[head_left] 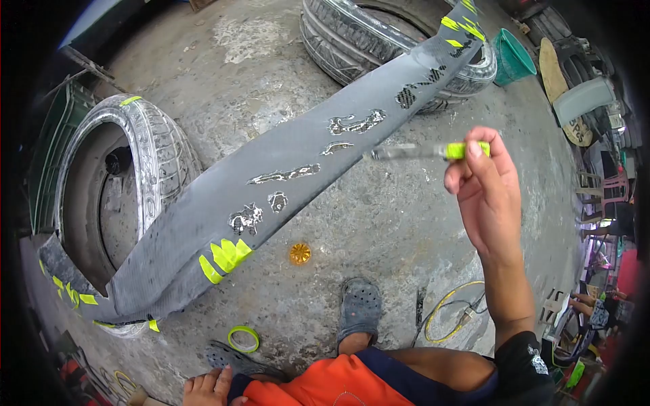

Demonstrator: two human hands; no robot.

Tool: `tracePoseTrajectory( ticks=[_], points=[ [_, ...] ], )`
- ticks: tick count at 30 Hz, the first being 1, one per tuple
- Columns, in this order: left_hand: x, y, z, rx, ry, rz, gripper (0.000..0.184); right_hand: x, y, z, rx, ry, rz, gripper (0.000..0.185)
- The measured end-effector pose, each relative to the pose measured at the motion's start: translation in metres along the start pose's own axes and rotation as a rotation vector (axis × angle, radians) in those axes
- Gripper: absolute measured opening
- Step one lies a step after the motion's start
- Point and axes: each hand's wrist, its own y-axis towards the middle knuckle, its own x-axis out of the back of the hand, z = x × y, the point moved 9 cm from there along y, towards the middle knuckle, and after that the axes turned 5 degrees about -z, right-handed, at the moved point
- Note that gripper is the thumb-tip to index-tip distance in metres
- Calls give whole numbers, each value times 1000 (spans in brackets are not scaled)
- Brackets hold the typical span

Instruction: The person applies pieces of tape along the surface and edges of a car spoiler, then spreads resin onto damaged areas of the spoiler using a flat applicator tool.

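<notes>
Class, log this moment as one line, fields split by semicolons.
Right hand: holds slim grey-and-lime tool; left hand: beside orange clothing; long grey panel: across two dusty tyres; tool-panel contact: unclear

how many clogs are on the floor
2: one clog below and right of the amber dish, the other clog beside the green tape roll. The dim edges could hide more.

One near view from the head (dark-cornered), forward and down over grey panel [288, 145] and floor [399, 216].

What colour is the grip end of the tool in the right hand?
The grip end is bright yellow-green, seen in the head view.
</notes>
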Motion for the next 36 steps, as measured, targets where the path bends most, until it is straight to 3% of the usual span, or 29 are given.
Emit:
tracePoseTrajectory(
  ticks=[21,36],
  points=[
    [-3,-4,2,28,7,18,62,-16,30,1,195,-267,-40,23],
    [-1,-4,3,25,1,-26,59,-18,25,-2,109,-90,-6,21]
  ],
)
